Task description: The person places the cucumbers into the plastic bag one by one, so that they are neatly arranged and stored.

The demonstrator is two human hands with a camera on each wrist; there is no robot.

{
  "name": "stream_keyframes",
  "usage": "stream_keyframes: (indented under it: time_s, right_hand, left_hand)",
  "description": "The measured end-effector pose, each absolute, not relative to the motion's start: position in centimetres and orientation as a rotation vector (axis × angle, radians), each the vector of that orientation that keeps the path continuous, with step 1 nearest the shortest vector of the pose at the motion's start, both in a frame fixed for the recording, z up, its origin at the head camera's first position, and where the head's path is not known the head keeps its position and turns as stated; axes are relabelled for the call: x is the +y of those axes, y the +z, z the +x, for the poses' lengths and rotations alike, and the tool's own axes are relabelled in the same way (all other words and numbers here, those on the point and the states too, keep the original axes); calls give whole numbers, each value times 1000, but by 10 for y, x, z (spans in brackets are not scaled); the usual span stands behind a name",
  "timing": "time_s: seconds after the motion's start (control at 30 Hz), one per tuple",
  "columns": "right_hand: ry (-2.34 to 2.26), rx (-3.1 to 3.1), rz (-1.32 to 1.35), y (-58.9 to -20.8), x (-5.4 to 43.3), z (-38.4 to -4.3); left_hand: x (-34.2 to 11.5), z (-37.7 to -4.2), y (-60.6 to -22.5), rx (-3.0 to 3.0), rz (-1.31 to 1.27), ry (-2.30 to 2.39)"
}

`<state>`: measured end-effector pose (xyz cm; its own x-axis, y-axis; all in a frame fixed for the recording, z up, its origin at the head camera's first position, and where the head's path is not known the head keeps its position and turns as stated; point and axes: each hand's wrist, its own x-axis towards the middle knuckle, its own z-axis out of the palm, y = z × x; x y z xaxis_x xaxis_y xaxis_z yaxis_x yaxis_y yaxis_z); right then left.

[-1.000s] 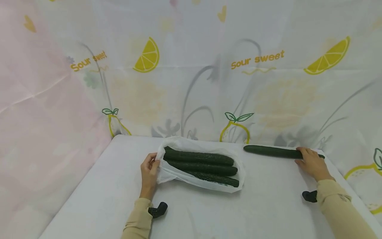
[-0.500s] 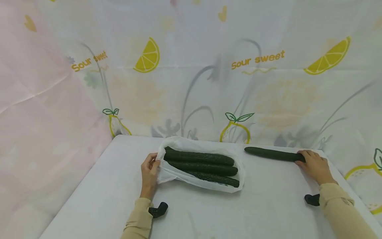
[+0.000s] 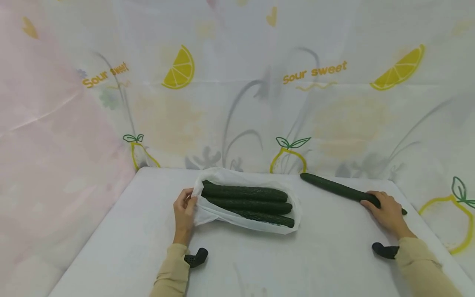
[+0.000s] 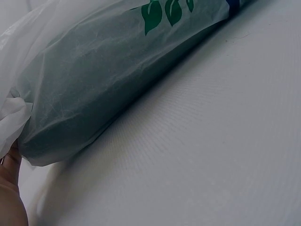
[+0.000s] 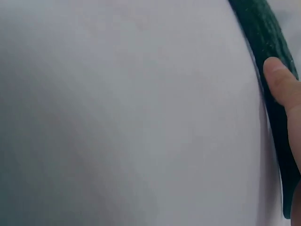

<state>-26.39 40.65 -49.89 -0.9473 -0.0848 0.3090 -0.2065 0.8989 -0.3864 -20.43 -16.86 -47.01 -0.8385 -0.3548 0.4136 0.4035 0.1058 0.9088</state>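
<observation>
In the head view my left hand [image 3: 184,212] pinches the left edge of a white plastic bag [image 3: 228,218] lying on the table with its opening upward. Several dark green cucumbers [image 3: 246,192] lie side by side inside it. The left wrist view shows the bag's translucent wall [image 4: 84,75] with a green leaf print, and dark cucumber shapes behind it. Over at the right, my right hand [image 3: 386,210] grips a single cucumber [image 3: 334,187] near its right end, which sticks out past the hand. Seen from the right wrist, the thumb [image 5: 282,80] lies along this cucumber's side.
A white-covered table [image 3: 267,264] carries everything. Behind it hangs a pale curtain [image 3: 208,123] printed with lemons and lettering, and a pinkish sheet [image 3: 55,136] closes off the left side.
My right hand slid to the cucumber's right end, then took a fuller grip around it. The cucumber now slants, its right end nearer to me. My left hand stays on the bag.
</observation>
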Motion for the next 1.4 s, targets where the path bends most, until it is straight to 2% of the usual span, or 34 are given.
stream_keyframes:
  time_s: [0.1, 0.37, 1.07, 1.4]
  right_hand:
    - [665, -2735, 180, -502, 400, -261]
    - [712, -2697, 93, -508, 393, -249]
    - [873, -2513, -232, -516, 363, -212]
    - [942, -2454, -201, -505, 363, -213]
  left_hand:
    - [-170, -206, -470, -1840, -25, -1798]
    - [-175, -220, -500, -1810, -5, -1802]
    - [-173, -218, -498, -1816, 4, -1829]
    - [-176, -219, -496, -1804, -17, -1818]
